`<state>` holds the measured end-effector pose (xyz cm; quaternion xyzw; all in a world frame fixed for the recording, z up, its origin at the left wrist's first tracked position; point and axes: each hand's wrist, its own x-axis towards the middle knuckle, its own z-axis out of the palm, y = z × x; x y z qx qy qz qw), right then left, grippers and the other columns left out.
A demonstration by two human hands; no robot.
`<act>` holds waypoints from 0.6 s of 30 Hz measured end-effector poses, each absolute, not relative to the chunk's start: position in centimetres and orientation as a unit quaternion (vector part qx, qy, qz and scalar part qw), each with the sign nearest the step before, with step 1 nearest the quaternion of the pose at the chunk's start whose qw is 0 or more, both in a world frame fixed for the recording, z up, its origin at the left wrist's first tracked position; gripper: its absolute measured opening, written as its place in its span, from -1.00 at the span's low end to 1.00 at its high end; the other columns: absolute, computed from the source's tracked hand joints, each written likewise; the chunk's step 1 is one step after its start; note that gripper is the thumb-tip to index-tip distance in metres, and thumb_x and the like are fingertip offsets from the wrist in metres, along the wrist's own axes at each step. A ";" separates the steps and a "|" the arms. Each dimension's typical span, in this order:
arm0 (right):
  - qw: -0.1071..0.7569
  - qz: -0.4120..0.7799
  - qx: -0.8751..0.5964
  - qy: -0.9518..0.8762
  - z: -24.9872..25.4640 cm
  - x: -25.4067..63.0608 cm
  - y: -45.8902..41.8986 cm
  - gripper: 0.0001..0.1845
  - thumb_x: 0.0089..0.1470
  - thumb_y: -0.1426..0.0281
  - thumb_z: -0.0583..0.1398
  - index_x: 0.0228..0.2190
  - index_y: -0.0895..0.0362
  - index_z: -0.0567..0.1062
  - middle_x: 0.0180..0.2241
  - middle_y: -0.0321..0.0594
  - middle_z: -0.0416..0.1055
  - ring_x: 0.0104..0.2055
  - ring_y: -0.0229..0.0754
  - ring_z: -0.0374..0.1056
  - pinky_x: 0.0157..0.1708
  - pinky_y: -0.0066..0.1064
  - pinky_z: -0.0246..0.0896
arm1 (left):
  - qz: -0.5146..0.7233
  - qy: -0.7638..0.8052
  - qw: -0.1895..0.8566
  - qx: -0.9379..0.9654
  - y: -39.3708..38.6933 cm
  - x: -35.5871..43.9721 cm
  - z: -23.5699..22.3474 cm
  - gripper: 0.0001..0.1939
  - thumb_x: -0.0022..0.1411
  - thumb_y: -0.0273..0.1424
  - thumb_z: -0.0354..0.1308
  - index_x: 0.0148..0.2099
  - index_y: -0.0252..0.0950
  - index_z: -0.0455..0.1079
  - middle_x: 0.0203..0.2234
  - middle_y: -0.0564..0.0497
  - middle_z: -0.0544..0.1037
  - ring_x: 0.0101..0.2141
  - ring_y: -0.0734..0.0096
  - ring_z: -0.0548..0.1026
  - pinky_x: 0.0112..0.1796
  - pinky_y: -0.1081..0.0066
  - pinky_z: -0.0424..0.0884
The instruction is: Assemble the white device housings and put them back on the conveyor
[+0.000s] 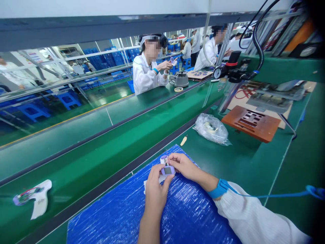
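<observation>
Left hand (156, 184) pinches a purple-framed device (168, 170) over the blue pad (114, 206), right hand (184, 165) at its edge, grip unclear to me, and slackened fingers could drop it.

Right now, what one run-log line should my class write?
left hand: holds purple device | right hand: at device's upper edge | beneath: blue pad | on green belt: white-and-purple piece

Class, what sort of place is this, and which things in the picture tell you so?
Most likely a factory assembly line, probably for small electronics: a long green conveyor-like belt bears a wired white-and-purple part, and a white-coated co-worker is busy on the belt's far side.
</observation>
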<state>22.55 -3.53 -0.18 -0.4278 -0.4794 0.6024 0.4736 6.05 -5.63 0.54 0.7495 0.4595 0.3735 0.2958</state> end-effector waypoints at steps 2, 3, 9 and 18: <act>0.468 0.594 -0.437 -0.487 -0.1 22.6 -3.5 -0.65 0.05 0.10 0.23 -0.44 0.16 0.43 -0.59 -0.39 0.26 -0.61 -0.37 0.08 -0.60 -0.49 -0.06 | 0.372 0.501 0.292 0.725 -5.6 6.1 0.6 -0.74 0.27 -0.24 0.11 -0.04 -0.25 0.33 -0.20 -0.07 0.45 -0.22 0.27 0.44 -0.20 0.28 0.39; 0.465 0.593 -0.434 -0.494 -0.1 22.6 -3.6 -0.66 0.05 0.11 0.23 -0.44 0.16 0.42 -0.58 -0.38 0.27 -0.61 -0.37 0.08 -0.60 -0.49 -0.05 | 0.377 0.522 0.296 0.706 -5.6 6.0 0.6 -0.71 0.29 -0.21 0.07 -0.03 -0.25 0.32 -0.21 -0.08 0.45 -0.23 0.27 0.44 -0.21 0.27 0.39; 0.466 0.572 -0.401 -0.543 0.0 22.7 -3.8 -0.72 0.10 0.19 0.18 -0.37 0.17 0.47 -0.43 -0.26 0.38 -0.48 -0.30 0.20 -0.44 -0.43 0.11 | 0.397 0.576 0.342 0.627 -5.4 5.8 0.6 -0.61 0.32 -0.11 -0.03 0.01 -0.28 0.27 -0.19 -0.12 0.47 -0.23 0.26 0.47 -0.22 0.27 0.41; 0.457 0.492 -0.440 -0.596 0.7 22.1 -4.2 -0.85 0.12 0.34 0.17 -0.43 0.17 0.45 -0.46 -0.29 0.32 -0.43 -0.27 0.20 -0.39 -0.42 0.10 | 0.352 0.545 0.318 0.691 -5.5 5.6 0.9 -0.60 0.40 -0.20 -0.16 0.14 -0.20 0.28 0.04 -0.10 0.43 0.02 0.22 0.40 0.03 0.18 0.31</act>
